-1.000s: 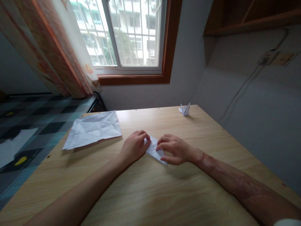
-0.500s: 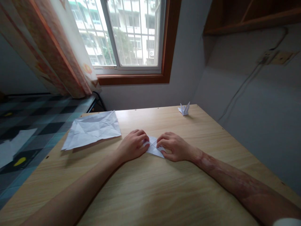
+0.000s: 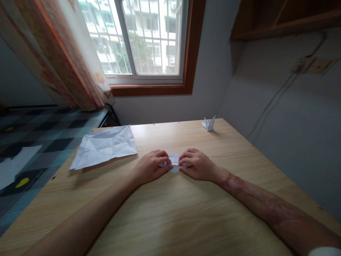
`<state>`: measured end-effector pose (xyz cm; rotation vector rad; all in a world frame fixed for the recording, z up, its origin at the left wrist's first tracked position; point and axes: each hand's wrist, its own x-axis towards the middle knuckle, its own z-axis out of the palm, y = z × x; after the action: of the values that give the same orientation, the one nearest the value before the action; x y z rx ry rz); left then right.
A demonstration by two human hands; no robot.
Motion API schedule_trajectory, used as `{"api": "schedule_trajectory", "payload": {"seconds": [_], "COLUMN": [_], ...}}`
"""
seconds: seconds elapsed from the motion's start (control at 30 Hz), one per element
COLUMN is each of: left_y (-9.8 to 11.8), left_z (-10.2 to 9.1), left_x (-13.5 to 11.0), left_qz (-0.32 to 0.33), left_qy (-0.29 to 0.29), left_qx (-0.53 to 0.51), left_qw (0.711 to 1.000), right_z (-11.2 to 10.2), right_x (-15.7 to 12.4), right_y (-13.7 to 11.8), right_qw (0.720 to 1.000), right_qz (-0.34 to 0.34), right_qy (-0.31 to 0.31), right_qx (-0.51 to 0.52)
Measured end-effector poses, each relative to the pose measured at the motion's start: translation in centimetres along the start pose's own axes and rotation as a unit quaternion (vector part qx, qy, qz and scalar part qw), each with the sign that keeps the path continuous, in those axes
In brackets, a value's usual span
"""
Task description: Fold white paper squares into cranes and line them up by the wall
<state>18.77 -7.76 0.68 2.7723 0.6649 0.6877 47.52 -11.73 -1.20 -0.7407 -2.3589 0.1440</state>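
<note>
A small folded sheet of white paper (image 3: 174, 160) lies on the wooden table (image 3: 170, 213), gripped from both sides. On its left side my left hand (image 3: 153, 164) is closed, pinching the paper between thumb and fingers. My right hand (image 3: 198, 165) pinches the opposite side the same way. Between the fingertips a narrow part of the paper shows, with a crease across it; the rest is hidden under the fingers.
A creased white sheet (image 3: 106, 147) rests at the table's left edge. Near the far right corner stands a folded paper crane (image 3: 209, 123). A checked bed (image 3: 61, 124) with paper scraps (image 3: 16, 163) adjoins on the left. Above the right side hangs a wooden shelf (image 3: 287, 25).
The paper between my hands has turned and its visible part has become smaller. My fingertips have shifted slightly on it, and the thumbs are closer together.
</note>
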Motion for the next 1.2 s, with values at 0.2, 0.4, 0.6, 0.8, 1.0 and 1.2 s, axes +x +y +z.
{"api": "schedule_trajectory", "payload": {"seconds": [0.2,0.4,0.6,0.8,1.0,1.2], "left_y": [0.22,0.41,0.61,0.43,0.78,0.72], "left_z": [0.15,-0.06,-0.17,0.13,0.47,0.75], "left_x": [0.17,0.23,0.04,0.13,0.37,0.34], "left_qz": [-0.003,-0.005,0.020,0.015,0.003,-0.045], "left_qy": [-0.003,-0.005,-0.005,0.000,0.011,0.051], "left_qx": [0.013,-0.009,-0.019,-0.001,0.028,0.028], "left_qw": [1.000,1.000,1.000,1.000,1.000,0.997], "right_z": [0.40,0.31,0.16,-0.15,-0.08,-0.01], "right_x": [-0.01,0.13,0.20,0.20,0.19,0.14], "right_y": [0.52,0.39,0.35,0.19,0.16,0.31], "right_qw": [0.999,0.998,0.997,0.997,0.996,0.996], "right_qz": [0.032,0.053,0.056,0.065,0.082,0.074], "right_qy": [0.003,0.002,0.006,-0.002,-0.022,-0.022], "right_qx": [0.025,0.036,0.048,0.031,0.039,0.037]}}
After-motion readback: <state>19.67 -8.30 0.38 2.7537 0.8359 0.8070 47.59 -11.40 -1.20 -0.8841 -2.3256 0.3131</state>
